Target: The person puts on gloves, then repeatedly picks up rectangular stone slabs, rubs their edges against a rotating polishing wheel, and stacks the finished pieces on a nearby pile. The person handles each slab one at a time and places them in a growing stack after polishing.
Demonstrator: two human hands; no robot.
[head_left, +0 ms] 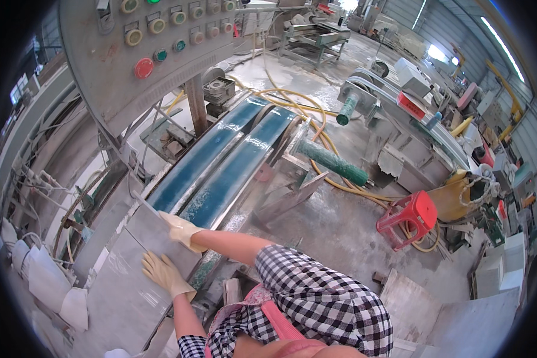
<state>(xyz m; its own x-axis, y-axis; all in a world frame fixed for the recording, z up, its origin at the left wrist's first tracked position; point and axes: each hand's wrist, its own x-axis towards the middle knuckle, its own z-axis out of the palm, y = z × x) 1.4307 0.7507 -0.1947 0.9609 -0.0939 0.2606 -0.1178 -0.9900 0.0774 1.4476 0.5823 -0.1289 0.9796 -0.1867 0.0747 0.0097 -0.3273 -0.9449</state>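
Note:
Flat grey slabs lie on the machine bed at the lower left, with a thin dark seam between a farther slab [152,224] and a nearer slab [116,298]. My left hand [166,275], in a cream rubber glove, rests flat on the slab surface beside the seam, fingers spread. My right hand [184,231], gloved alike, reaches across to the farther slab's edge by the belts. Its fingers look stretched out and touch the edge; their tips are partly hard to make out. Two blue conveyor belts [238,161] run away from the slabs.
A grey control panel [161,42] with coloured buttons stands over the belts at the upper left. Green rollers [334,161] jut out right of the belts. A red plastic stool [409,218], a yellow hose [364,191] and stacked machinery stand farther right.

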